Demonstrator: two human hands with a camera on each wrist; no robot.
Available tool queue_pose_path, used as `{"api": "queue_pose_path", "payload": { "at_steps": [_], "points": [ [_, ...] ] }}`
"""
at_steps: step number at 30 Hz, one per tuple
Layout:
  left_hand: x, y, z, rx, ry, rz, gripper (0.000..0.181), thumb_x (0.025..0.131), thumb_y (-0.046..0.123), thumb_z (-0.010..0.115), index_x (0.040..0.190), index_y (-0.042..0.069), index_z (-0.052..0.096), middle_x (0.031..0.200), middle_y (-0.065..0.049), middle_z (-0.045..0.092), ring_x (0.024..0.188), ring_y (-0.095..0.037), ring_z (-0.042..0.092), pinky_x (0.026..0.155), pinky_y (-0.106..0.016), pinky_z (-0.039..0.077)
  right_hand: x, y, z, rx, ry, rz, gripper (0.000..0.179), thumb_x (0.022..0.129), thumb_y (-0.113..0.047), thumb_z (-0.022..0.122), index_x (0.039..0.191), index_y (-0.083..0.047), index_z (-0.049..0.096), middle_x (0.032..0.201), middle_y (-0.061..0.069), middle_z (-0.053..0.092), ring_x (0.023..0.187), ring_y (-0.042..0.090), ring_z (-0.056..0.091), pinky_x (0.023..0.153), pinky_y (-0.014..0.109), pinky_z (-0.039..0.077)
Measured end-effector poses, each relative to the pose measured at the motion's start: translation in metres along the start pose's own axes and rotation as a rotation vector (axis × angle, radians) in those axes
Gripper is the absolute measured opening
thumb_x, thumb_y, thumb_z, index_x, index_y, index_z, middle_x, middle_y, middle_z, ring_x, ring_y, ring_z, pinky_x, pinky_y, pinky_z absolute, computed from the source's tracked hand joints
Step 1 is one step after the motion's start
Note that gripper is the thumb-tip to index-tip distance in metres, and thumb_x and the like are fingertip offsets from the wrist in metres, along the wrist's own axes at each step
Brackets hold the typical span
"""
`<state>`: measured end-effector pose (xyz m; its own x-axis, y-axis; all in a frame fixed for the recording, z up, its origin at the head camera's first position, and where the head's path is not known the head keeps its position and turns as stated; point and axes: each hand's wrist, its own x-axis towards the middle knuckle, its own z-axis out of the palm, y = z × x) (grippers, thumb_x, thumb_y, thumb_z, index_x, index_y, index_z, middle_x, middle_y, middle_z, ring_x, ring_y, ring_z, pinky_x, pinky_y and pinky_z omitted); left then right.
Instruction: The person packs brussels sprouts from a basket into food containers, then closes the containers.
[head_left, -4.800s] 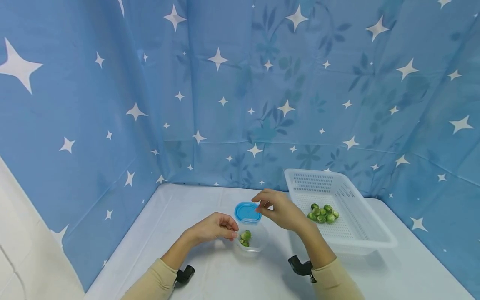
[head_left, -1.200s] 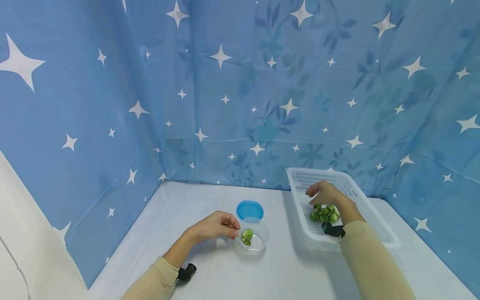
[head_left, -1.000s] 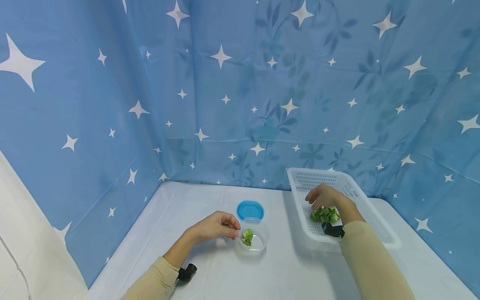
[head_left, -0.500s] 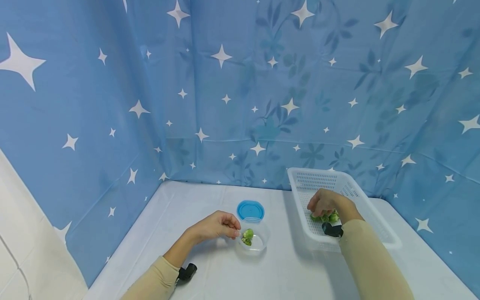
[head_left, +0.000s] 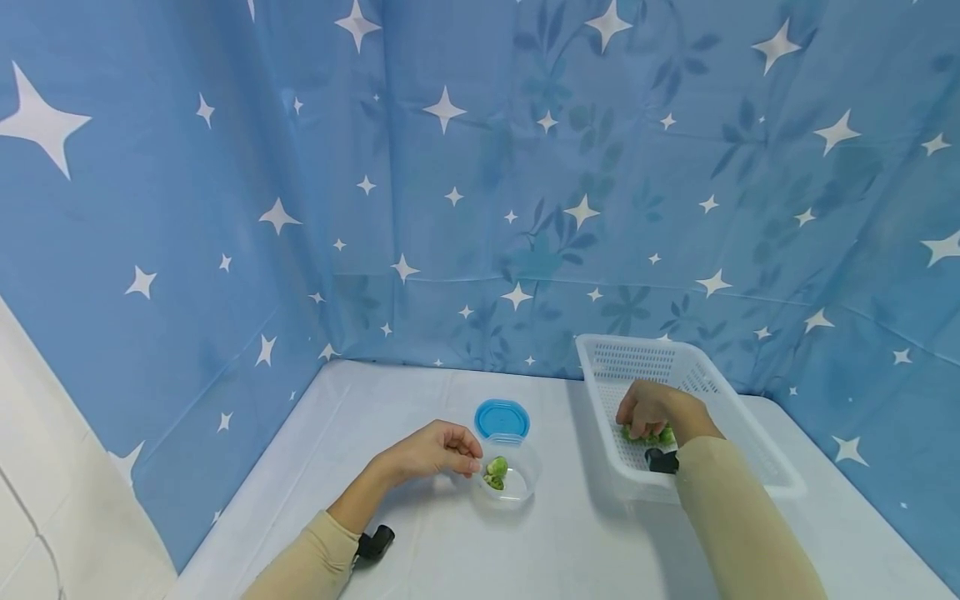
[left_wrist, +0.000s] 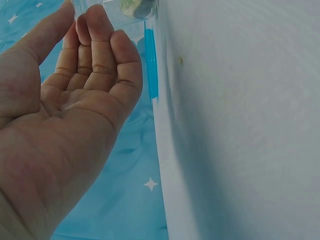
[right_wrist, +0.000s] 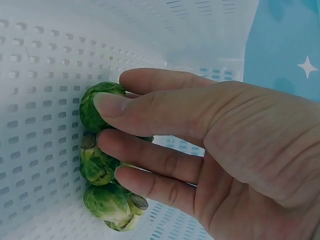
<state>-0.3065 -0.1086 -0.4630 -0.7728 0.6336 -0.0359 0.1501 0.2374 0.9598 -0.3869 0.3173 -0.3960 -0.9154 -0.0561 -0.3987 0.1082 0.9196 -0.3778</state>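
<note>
My left hand (head_left: pixel 433 452) pinches the left rim of a small clear plastic container (head_left: pixel 524 492) between thumb and fingertips. Inside the container lie green Brussels sprouts (head_left: pixel 497 468) on its left side. Over in the white perforated basket (head_left: pixel 757 460), my right hand (head_left: pixel 651 408) reaches down to a pile of sprouts. The right wrist view shows its thumb and index finger around the uppermost Brussels sprout (right_wrist: pixel 90 113). Other sprouts (right_wrist: pixel 111 206) lie below it, close to the remaining fingers; some are partly hidden behind them.
A blue lid (head_left: pixel 502 418) lies flat just behind the container. The basket's raised walls surround the right hand. A white-covered table (head_left: pixel 420 550) carries everything, and a blue star-patterned curtain (head_left: pixel 465 233) hangs along its back and sides.
From above the container, my right hand has moved right into the basket, then lowered onto the sprouts and closed around one. The left hand stays at the container's rim.
</note>
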Motion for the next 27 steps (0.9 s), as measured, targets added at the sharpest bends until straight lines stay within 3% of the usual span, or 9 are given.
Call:
{"api": "queue_pose_path", "payload": {
  "at_steps": [10,21,27],
  "points": [
    [0.0005,-0.0018,0.0000,0.004,0.002,-0.001,0.026,0.096,0.017,0.077,0.111,-0.003,0.071,0.096,-0.002,0.072,0.087,-0.017,0.069,0.081,-0.037,0.057,0.0027,-0.0007,0.0019,-0.014,0.004,0.020,0.024,0.080,0.003,0.085,0.098,-0.012,0.081,0.099,0.009,0.073,0.087,0.029,0.066,0.075,0.040,0.059],
    [-0.0001,-0.0013,0.0006,-0.025,0.005,-0.006,0.021,0.095,0.014,0.077,0.109,-0.001,0.071,0.097,-0.002,0.072,0.087,-0.017,0.071,0.080,-0.035,0.058,-0.0003,-0.0021,0.0025,-0.082,0.010,-0.012,0.023,0.080,0.000,0.086,0.096,-0.014,0.080,0.096,0.006,0.072,0.086,0.027,0.065,0.074,0.039,0.059],
    [-0.0003,-0.0008,0.0014,-0.017,0.006,-0.001,0.027,0.095,0.015,0.077,0.112,-0.006,0.070,0.097,-0.002,0.072,0.087,-0.017,0.070,0.080,-0.036,0.058,-0.0023,-0.0028,0.0023,-0.123,0.047,-0.042,0.023,0.078,-0.004,0.089,0.096,-0.015,0.080,0.099,0.005,0.071,0.095,0.028,0.063,0.085,0.049,0.058]
  ]
}}
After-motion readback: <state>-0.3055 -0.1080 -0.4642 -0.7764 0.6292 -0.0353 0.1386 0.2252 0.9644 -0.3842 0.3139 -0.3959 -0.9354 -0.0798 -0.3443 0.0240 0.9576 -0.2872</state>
